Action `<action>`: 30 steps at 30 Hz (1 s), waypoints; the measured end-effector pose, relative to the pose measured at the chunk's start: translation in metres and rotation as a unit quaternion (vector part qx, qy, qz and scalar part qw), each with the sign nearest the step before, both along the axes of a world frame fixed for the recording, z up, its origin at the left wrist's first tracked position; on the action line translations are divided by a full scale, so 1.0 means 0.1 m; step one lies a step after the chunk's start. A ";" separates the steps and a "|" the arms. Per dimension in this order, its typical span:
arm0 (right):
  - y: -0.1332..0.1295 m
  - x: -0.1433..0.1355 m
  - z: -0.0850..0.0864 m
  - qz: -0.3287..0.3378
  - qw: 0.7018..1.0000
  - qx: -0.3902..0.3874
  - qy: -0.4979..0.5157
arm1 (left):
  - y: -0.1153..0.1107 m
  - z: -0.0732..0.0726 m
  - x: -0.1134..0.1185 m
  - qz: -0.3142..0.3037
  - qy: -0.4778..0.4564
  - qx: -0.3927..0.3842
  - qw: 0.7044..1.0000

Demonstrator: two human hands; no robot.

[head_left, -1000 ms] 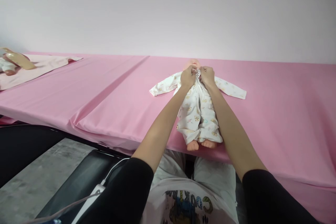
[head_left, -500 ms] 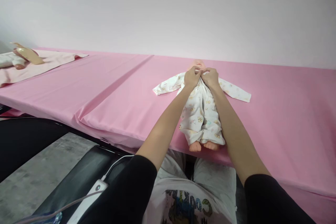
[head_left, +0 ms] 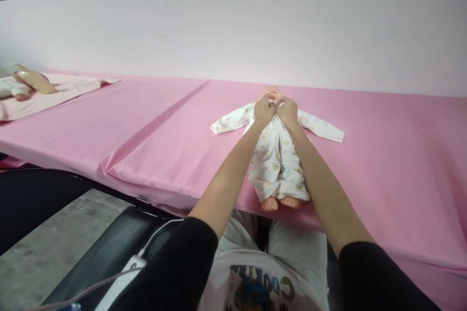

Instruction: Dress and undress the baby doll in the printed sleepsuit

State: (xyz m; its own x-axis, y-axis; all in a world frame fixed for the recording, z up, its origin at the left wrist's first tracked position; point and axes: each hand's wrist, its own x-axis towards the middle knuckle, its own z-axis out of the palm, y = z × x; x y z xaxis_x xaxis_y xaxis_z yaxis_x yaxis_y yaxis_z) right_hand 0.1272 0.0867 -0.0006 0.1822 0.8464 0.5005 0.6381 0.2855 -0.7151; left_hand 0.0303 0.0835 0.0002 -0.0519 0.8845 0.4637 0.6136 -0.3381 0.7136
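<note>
Garment of white printed fabric, long-sleeved (head_left: 266, 163), lies on pinkish plastic doll (head_left: 269, 204), face-up at near edge of pink cloth-covered table (head_left: 175, 146). L hand (head_left: 265, 108) & R hand (head_left: 287, 111): fingertips clamped on garment neckline, close tog. Rec.: match edges, pull evenly, min. pressure on neck.

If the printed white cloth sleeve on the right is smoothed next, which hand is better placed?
Probably the right hand: it is nearer that white printed sleeve, while the left hand is farther away.

Left fingers (head_left: 269, 97), right fingers (head_left: 283, 101) — pinching patterned garment (head_left: 269, 160) at neck | doll (head_left: 269, 204) — face-up | pink cover (head_left: 383, 155) beneath
</note>
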 end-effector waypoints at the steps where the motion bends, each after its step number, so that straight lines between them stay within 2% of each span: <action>1: 0.00 0.00 0.00 -0.001 1.000 0.003 -0.002 | 0.01 0.00 0.00 0.000 -0.004 0.002 1.000; 8: 0.01 0.01 -0.01 -0.001 1.000 -0.021 -0.006 | 0.03 -0.03 0.01 0.014 -0.012 0.020 1.000; 13: 0.04 0.00 -0.02 -0.010 0.999 -0.014 -0.048 | 0.04 -0.03 0.01 0.014 -0.027 0.017 0.999; 18: 0.00 -0.03 -0.01 -0.031 0.993 -0.036 -0.111 | 0.14 -0.04 -0.02 0.003 -0.088 -0.019 0.996; 23: -0.05 -0.08 0.02 -0.047 0.983 -0.049 -0.168 | 0.32 -0.11 -0.05 0.001 -0.178 -0.086 0.980; 30: -0.12 -0.11 0.04 -0.047 0.978 -0.043 -0.201 | 0.41 -0.16 -0.06 0.001 -0.203 -0.083 0.976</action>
State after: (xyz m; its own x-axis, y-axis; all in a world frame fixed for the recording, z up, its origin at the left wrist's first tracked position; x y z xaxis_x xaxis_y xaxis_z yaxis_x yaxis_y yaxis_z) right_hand 0.1158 0.0749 0.0030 0.0647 0.8769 0.4763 0.8931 0.1620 -0.4197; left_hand 0.0241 0.1248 -0.0162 -0.2036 0.9455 0.2542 0.2706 -0.1952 0.9427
